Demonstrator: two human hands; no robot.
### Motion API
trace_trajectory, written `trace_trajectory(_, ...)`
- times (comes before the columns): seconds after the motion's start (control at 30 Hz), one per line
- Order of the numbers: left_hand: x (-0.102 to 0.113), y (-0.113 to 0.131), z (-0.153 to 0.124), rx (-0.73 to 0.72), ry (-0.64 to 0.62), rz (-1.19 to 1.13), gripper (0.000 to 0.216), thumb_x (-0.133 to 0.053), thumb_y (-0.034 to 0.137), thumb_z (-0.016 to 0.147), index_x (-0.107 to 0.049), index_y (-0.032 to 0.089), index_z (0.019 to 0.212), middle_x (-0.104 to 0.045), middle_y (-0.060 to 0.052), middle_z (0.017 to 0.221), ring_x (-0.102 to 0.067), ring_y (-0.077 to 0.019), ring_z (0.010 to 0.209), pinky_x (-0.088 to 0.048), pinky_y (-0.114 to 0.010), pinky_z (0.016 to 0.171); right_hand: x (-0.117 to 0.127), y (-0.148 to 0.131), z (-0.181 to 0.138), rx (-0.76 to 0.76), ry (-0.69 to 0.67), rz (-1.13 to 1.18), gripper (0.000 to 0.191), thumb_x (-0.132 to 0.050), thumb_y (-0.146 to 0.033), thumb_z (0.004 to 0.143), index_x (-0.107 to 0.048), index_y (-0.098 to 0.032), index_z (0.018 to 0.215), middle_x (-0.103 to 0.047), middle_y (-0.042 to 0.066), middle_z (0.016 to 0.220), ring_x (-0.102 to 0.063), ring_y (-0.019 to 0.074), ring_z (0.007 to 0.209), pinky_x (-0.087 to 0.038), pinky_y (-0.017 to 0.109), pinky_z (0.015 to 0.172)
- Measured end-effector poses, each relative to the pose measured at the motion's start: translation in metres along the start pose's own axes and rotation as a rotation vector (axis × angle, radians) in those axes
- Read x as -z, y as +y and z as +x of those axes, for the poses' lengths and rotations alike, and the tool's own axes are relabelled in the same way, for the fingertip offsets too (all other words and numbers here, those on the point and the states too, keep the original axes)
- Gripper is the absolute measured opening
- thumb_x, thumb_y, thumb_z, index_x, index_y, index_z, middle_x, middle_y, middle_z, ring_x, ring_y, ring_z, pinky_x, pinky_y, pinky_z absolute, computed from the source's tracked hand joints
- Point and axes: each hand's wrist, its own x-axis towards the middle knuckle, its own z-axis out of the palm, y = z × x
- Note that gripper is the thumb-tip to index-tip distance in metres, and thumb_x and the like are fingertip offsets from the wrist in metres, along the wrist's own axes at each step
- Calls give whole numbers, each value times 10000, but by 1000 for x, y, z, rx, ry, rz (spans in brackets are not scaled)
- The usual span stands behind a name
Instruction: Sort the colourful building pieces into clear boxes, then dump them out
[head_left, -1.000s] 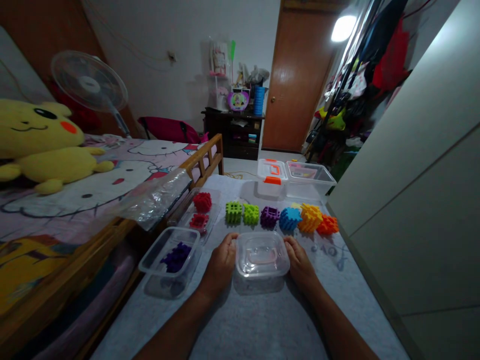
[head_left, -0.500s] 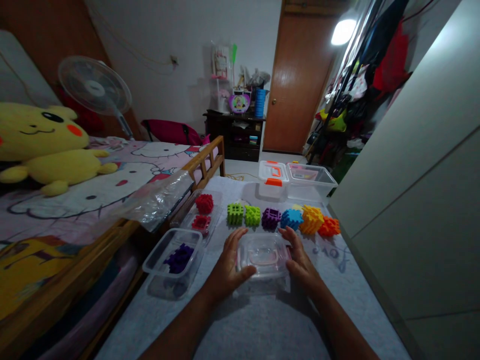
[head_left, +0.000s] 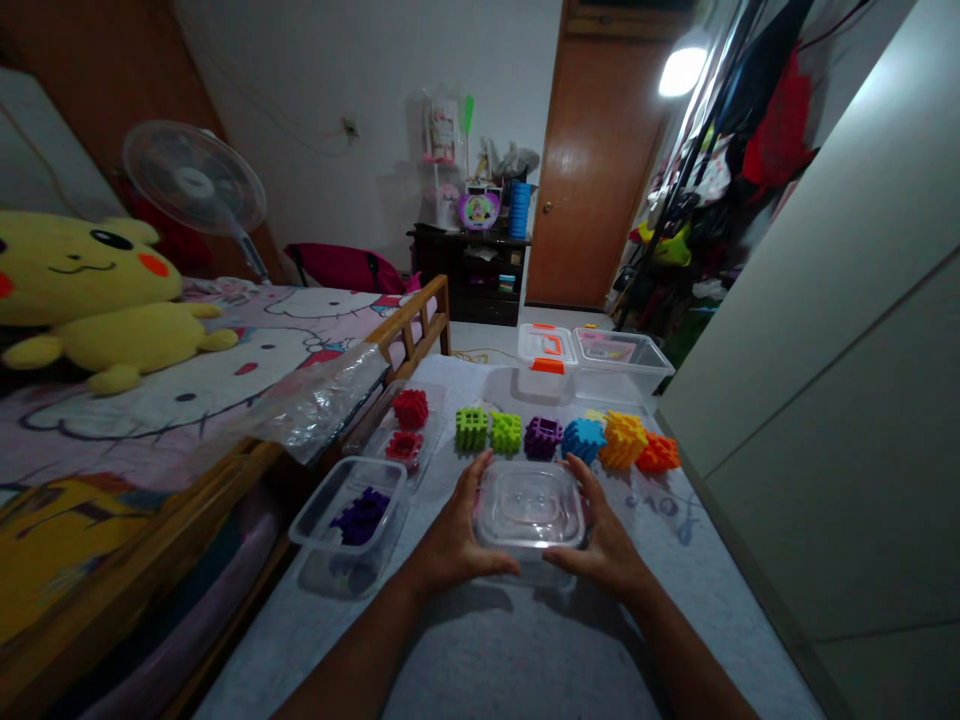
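Note:
A clear lidded plastic container [head_left: 531,508] is right in front of me, held between both hands. My left hand [head_left: 461,540] grips its left side, thumb along the front. My right hand [head_left: 604,540] closes round the right side, its thumb at the front edge under the lid. Just beyond stand interlocking block cubes: light green ones [head_left: 472,430], a dark purple one [head_left: 542,438], a blue one [head_left: 583,440], a yellow one [head_left: 624,440] and an orange one [head_left: 658,453].
To the left, an open clear container [head_left: 306,530] holds dark purple pieces [head_left: 361,516]. Behind it, red blocks [head_left: 410,409] lie on a clear lid or tray. A box with orange latches [head_left: 547,350] and an open clear bin [head_left: 626,375] stand at the far end. A wooden bed rail [head_left: 330,400] runs along the left.
My right thumb has moved from the container's right side to its front edge, and the left fingers have shifted slightly. The container now sits more squarely between my hands.

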Motion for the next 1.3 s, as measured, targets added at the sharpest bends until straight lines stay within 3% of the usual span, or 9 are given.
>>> trace_trajectory(0.2, -4, -2, 4, 65, -33, -141, 1328, -903, 367, 529, -29, 244, 1522, -324, -184, 1501, -343, -340, 1388, -242, -507, 1152, 1, 0, 2, -109, 35, 94, 984, -756, -550, 655, -272, -246, 1456, -396, 141, 1457, -413, 341, 1327, -323, 505, 1107)
trace_trajectory(0.37, -7, -4, 7, 110, 4, -227, 1304, -901, 336, 522, -70, 231, 1521, -420, -176, 1422, -399, -339, 1345, -282, -494, 1129, 3, -4, 2, -62, 1, 11, 967, -738, -578, 658, -296, -241, 1450, -372, 143, 1472, -388, 349, 1343, -308, 515, 1115)
trace_trajectory(0.57, -3, -13, 7, 78, -3, -155, 1307, -911, 296, 478, -127, 258, 1523, -380, -141, 1470, -383, -351, 1348, -289, -477, 1131, 8, -7, 1, 21, -89, -154, 1013, -755, -555, 658, -269, -227, 1484, -351, 156, 1507, -342, 362, 1379, -287, 545, 1125)
trace_trajectory(0.8, 0, -8, 7, 69, -58, -88, 1260, -888, 244, 509, -134, 240, 1519, -313, -139, 1528, -345, -320, 1388, -272, -446, 1153, 5, -20, -1, 53, 33, -100, 896, -781, -517, 646, -388, -235, 1399, -449, 137, 1429, -421, 345, 1320, -324, 511, 1110)
trace_trajectory(0.97, 1, -7, 6, 51, -79, -46, 1207, -893, 264, 513, -211, 221, 1509, -323, -141, 1537, -308, -323, 1413, -206, -449, 1182, 14, -18, 4, -90, 103, 116, 792, -710, -635, 658, -504, -234, 1309, -555, 119, 1337, -507, 343, 1241, -417, 468, 1031)
trace_trajectory(1.13, 11, -5, 6, 88, -95, -12, 1172, -897, 271, 506, -266, 242, 1493, -342, -127, 1534, -319, -321, 1408, -217, -446, 1176, 50, -10, 7, -313, 138, 403, 690, -476, -777, 743, -632, -213, 1109, -698, 129, 1112, -640, 329, 1050, -489, 472, 913)
trace_trajectory(1.3, 20, 1, 7, 126, -107, -43, 1140, -894, 297, 518, -295, 247, 1487, -340, -128, 1536, -302, -320, 1420, -191, -460, 1181, 90, -11, -1, -641, -13, 416, 681, -397, -770, 799, -629, -178, 1041, -726, 146, 1015, -706, 255, 805, -547, 366, 686)
